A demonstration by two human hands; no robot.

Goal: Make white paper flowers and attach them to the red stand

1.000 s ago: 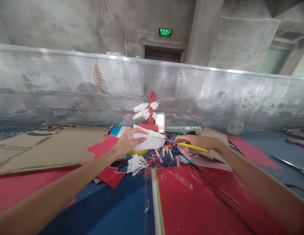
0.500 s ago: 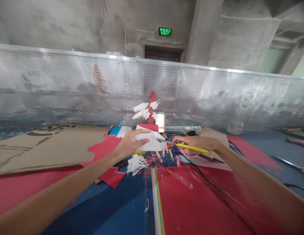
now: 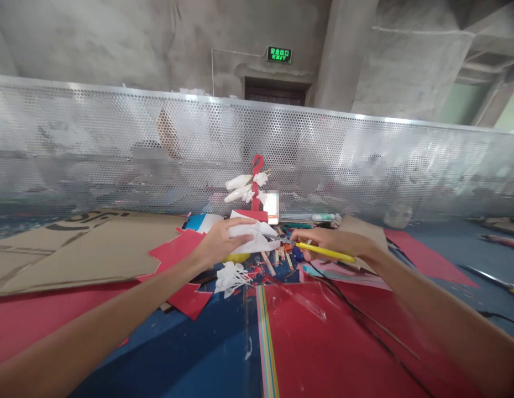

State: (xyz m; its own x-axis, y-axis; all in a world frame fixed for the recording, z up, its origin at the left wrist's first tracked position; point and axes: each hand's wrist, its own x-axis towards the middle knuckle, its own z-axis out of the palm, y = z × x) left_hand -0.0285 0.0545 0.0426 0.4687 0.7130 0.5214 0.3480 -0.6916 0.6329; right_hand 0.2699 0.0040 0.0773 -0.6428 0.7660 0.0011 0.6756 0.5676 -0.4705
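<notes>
We reach both arms forward, well out over the tabletop (image 3: 207, 354), forearms converging toward one another. Our left hand (image 3: 218, 243) is turned palm inward, fingers curled closed around a piece of white paper (image 3: 257, 239), thumb on top and the sheet sticking out toward the right hand (image 3: 335, 242). Our right hand lies knuckles up, fingers wrapped shut around the yellow handle of a cutting tool (image 3: 323, 252); its metal tip points at the white paper and meets the paper's edge. We cannot tell whether it is scissors or a knife.

Taking the white paper as our landmark: it is held up off the tabletop, just in front of a red stand with white paper flowers (image 3: 253, 190). Behind that stand a perforated metal screen (image 3: 365, 160) closes off the far edge. Below the paper lie white cut-out scraps (image 3: 230, 276) and a scatter of small sticks (image 3: 279, 257). Left of the paper sits jagged red card (image 3: 178, 254) and, beyond it, brown cardboard (image 3: 95, 249). Nearer us than the paper a large red sheet (image 3: 323, 342) spreads out, with a thin black cord (image 3: 365, 320) across it. The room above the clutter between our two forearms is free.
</notes>
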